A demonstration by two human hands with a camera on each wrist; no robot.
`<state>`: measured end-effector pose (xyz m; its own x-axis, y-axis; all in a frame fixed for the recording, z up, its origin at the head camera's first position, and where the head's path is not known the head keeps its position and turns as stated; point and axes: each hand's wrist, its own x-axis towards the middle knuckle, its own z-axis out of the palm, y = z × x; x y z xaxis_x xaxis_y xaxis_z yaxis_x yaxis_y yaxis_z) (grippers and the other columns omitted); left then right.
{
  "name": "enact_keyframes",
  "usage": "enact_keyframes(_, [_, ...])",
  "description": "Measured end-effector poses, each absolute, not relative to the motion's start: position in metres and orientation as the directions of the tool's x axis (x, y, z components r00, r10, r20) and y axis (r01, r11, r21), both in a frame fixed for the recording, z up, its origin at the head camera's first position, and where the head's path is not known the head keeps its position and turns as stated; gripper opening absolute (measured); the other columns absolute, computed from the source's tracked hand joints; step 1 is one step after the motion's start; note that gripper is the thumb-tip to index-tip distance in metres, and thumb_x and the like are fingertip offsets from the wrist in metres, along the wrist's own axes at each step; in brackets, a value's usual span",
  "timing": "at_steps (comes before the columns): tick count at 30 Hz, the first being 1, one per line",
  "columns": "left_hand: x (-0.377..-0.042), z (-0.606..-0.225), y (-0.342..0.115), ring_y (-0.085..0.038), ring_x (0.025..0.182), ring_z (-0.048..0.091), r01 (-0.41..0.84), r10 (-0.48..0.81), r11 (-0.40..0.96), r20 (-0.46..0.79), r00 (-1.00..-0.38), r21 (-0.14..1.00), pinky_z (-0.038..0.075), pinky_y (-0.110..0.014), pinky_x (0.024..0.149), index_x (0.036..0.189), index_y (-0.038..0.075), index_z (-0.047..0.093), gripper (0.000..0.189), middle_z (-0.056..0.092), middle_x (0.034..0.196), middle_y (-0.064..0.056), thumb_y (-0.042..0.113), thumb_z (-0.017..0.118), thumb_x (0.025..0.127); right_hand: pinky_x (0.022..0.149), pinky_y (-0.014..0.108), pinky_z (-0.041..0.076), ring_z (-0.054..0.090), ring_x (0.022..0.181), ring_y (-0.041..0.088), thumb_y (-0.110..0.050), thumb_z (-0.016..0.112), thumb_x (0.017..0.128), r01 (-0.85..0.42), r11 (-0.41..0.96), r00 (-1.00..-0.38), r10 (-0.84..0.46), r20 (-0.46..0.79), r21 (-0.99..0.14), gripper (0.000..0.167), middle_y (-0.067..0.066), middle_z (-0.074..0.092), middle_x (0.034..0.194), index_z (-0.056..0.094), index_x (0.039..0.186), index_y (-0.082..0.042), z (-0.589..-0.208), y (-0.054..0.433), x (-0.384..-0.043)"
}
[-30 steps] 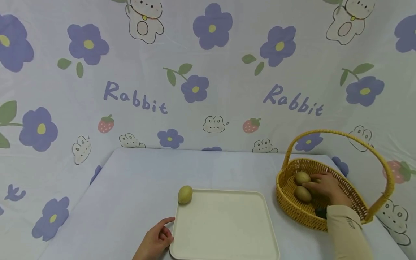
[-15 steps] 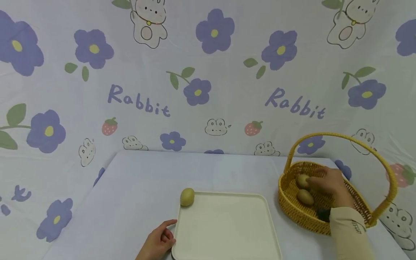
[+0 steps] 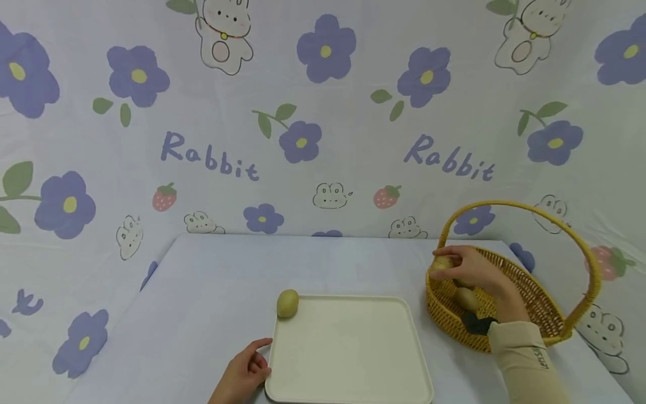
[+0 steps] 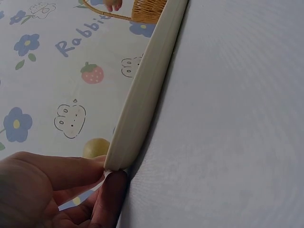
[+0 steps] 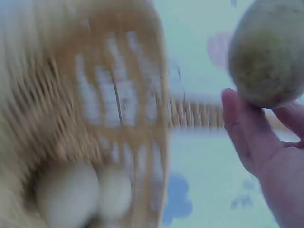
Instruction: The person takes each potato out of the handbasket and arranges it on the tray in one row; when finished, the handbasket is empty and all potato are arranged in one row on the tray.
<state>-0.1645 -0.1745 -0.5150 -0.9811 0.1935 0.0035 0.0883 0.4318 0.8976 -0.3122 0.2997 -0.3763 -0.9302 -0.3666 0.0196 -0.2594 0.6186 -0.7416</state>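
Note:
My right hand [image 3: 471, 269] holds a speckled yellow-brown potato [image 5: 268, 52] in its fingertips, above the left end of the wicker basket [image 3: 439, 303]. Inside the basket lies another potato [image 3: 466, 299]; the right wrist view shows two blurred pale ovals there. My left hand [image 3: 242, 370] pinches the left rim of a cream rectangular tray [image 3: 348, 348]; in the left wrist view the fingertips meet at the tray's edge. One yellowish potato [image 3: 287, 303] sits at the tray's far left corner.
The basket's tall arched handle [image 3: 535, 207] rises over my right forearm. A dark device [image 3: 476, 322] sits at my right wrist, close to the basket's near side. Behind the white table [image 3: 227, 275] hangs a flower-and-rabbit print cloth [image 3: 282, 185].
My right hand has lifted a potato from inside the basket and moved left with it to the basket's left end. The left hand stays at the tray's rim.

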Motion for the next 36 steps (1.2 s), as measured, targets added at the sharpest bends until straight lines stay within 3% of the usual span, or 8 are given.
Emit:
enact_keyframes(3, [-0.164, -0.515, -0.175, -0.006, 0.061, 0.046, 0.078, 0.186, 0.428, -0.003, -0.983, 0.900, 0.041, -0.020, 0.058, 0.130, -0.002, 0.047, 0.053, 0.052, 0.077, -0.002, -0.001, 0.066, 0.080, 0.073, 0.031, 0.047, 0.056, 0.087, 0.019, -0.023, 0.075, 0.078, -0.278, 0.539, -0.920, -0.389, 0.057, -0.795, 0.055, 0.018, 0.058, 0.114, 0.055, 0.124, 0.000, -0.386, 0.270, -0.311])
enact_keyframes(9, [-0.165, -0.516, -0.175, -0.007, 0.061, 0.046, 0.074, 0.170, 0.456, -0.005, -0.985, 0.887, 0.041, -0.020, 0.057, 0.129, -0.002, 0.048, 0.053, 0.052, 0.077, -0.001, -0.001, 0.066, 0.080, 0.072, 0.027, 0.048, 0.058, 0.087, 0.019, -0.019, 0.078, 0.075, -0.301, 0.363, -0.906, -0.398, 0.145, -0.882, 0.050, 0.016, 0.059, 0.112, 0.059, 0.119, -0.005, -0.415, 0.210, -0.311])
enact_keyframes(18, [-0.165, -0.517, -0.175, -0.007, 0.061, 0.047, 0.083, 0.181, 0.457, -0.001, -0.983, 0.886, 0.041, -0.020, 0.056, 0.129, -0.002, 0.047, 0.053, 0.052, 0.077, -0.001, 0.000, 0.065, 0.080, 0.073, 0.024, 0.048, 0.056, 0.089, 0.018, -0.013, 0.079, 0.073, -0.192, 0.214, -0.931, -0.347, 0.109, -0.958, 0.046, 0.012, 0.058, 0.112, 0.063, 0.116, -0.005, -0.447, 0.133, -0.309])
enact_keyframes(21, [-0.165, -0.517, -0.176, -0.006, 0.061, 0.047, 0.090, 0.189, 0.453, 0.003, -0.982, 0.887, 0.041, -0.020, 0.057, 0.129, -0.003, 0.047, 0.052, 0.052, 0.077, -0.001, -0.001, 0.065, 0.080, 0.078, 0.025, 0.047, 0.055, 0.096, 0.020, -0.009, 0.078, 0.074, -0.216, 0.213, -0.917, -0.379, 0.124, -0.953, 0.047, 0.016, 0.052, 0.117, 0.061, 0.117, -0.002, -0.449, 0.111, -0.302])
enact_keyframes(27, [-0.166, -0.517, -0.177, -0.005, 0.061, 0.047, 0.116, 0.217, 0.449, 0.018, -0.976, 0.886, 0.041, -0.020, 0.057, 0.130, -0.004, 0.047, 0.052, 0.052, 0.078, -0.001, -0.001, 0.064, 0.081, 0.093, 0.040, 0.043, 0.052, 0.109, 0.027, -0.006, 0.081, 0.069, -0.334, 0.295, -0.876, -0.447, 0.179, -0.895, 0.053, 0.019, 0.045, 0.122, 0.060, 0.119, -0.006, -0.478, 0.076, -0.308])
enact_keyframes(33, [-0.167, -0.517, -0.177, -0.005, 0.061, 0.047, 0.125, 0.230, 0.442, 0.023, -0.973, 0.888, 0.042, -0.020, 0.058, 0.130, -0.005, 0.046, 0.052, 0.052, 0.078, -0.001, 0.000, 0.064, 0.081, 0.094, 0.042, 0.041, 0.047, 0.107, 0.026, -0.011, 0.083, 0.068, -0.470, 0.341, -0.820, -0.509, 0.261, -0.814, 0.055, 0.015, 0.048, 0.117, 0.061, 0.117, -0.005, -0.497, 0.058, -0.318])
enact_keyframes(36, [-0.167, -0.518, -0.176, -0.004, 0.061, 0.047, 0.121, 0.229, 0.426, 0.023, -0.973, 0.896, 0.042, -0.020, 0.058, 0.129, -0.005, 0.046, 0.052, 0.053, 0.078, -0.001, 0.001, 0.065, 0.081, 0.092, 0.040, 0.039, 0.045, 0.107, 0.026, -0.015, 0.084, 0.068, -0.486, 0.389, -0.811, -0.536, 0.237, -0.783, 0.056, 0.014, 0.046, 0.117, 0.061, 0.118, -0.006, -0.499, 0.055, -0.317])
